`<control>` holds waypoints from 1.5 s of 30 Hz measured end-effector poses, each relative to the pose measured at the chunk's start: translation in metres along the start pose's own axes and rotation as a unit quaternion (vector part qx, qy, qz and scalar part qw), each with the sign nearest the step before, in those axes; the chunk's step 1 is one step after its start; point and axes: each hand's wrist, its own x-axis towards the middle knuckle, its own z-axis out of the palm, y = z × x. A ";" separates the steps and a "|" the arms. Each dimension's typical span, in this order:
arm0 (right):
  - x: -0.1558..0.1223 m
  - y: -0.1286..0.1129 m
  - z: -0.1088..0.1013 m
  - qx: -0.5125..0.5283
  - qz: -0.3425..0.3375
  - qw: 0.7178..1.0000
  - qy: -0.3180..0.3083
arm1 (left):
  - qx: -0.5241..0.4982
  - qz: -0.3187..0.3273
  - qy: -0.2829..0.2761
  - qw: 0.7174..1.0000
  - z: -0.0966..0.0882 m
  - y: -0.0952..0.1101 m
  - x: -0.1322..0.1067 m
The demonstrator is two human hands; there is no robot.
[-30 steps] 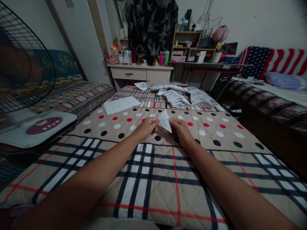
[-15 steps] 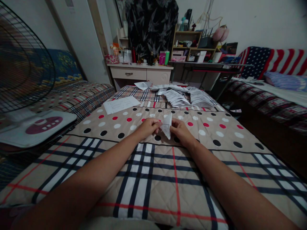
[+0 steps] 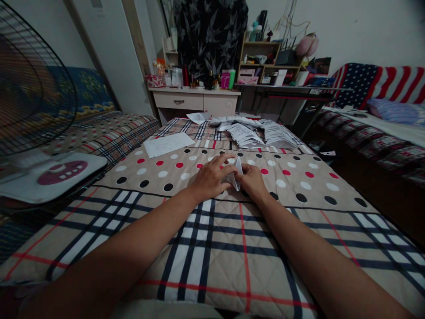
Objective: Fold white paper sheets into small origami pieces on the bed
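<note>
A small folded piece of white paper point(image 3: 238, 170) stands upright over the polka-dot band of the bedspread. My right hand point(image 3: 251, 179) pinches its right side between thumb and fingers. On the other side, my left hand point(image 3: 212, 177) has its fingers spread apart, with the fingertips beside the paper; whether they touch it I cannot tell. Farther up the bed lie a flat white sheet with faint writing point(image 3: 169, 144) and a folded white paper point(image 3: 198, 117). Rows of stacked folded papers point(image 3: 245, 135) lie to the right of these.
The quilted bedspread point(image 3: 229, 274) lies under both forearms. A fan point(image 3: 36, 88) stands at the left above its white base point(image 3: 63, 177). Beyond the bed are a white dresser point(image 3: 179, 102) crowded with bottles and a desk with shelves point(image 3: 262, 66). Another bed point(image 3: 372, 141) is at the right.
My left hand has loosened its pinch on the paper and its fingers have spread. The folded paper has turned and looks narrower. My right hand still holds it in nearly the same place.
</note>
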 end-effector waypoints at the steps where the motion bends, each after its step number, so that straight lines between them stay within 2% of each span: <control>1: -0.001 -0.001 0.000 0.006 0.008 1.000 -0.005 | 0.022 0.001 -0.005 1.000 -0.001 0.001 0.000; 5: -0.005 -0.007 -0.001 0.040 0.034 0.998 -0.033 | 0.053 -0.020 -0.008 0.998 -0.005 0.002 0.000; 8: -0.007 -0.011 -0.002 0.056 0.024 0.996 -0.063 | -0.031 -0.088 0.036 0.995 -0.002 0.000 0.000; 10: -0.008 -0.012 -0.002 0.053 0.015 0.995 -0.081 | -0.132 -0.139 0.058 0.980 0.002 -0.004 0.000; 13: -0.009 -0.014 -0.003 0.048 0.008 0.995 -0.084 | -0.257 -0.207 0.082 0.940 0.007 -0.011 0.002; 16: -0.010 -0.015 -0.003 0.065 0.002 0.995 -0.072 | -0.311 -0.269 0.100 0.906 0.009 -0.015 0.003; 19: -0.009 -0.015 -0.002 0.080 -0.019 0.995 -0.054 | -0.310 -0.305 0.094 0.896 0.008 -0.016 0.003; 24: -0.008 -0.012 0.001 0.110 -0.056 0.991 -0.047 | -0.281 -0.308 0.079 0.906 0.008 -0.014 0.003; 29: -0.009 -0.012 0.001 0.134 -0.039 0.989 -0.047 | -0.300 -0.293 0.109 0.901 0.011 -0.014 0.001; 38: -0.010 -0.014 0.002 0.165 -0.031 0.983 -0.078 | -0.316 -0.288 0.090 0.899 0.012 -0.017 0.002; 41: -0.009 -0.013 0.002 0.175 -0.058 0.981 -0.066 | -0.338 -0.299 0.129 0.883 0.012 -0.017 0.003; 45: -0.009 -0.011 0.004 0.137 -0.104 0.984 -0.045 | -0.385 -0.345 0.163 0.840 0.011 -0.017 0.004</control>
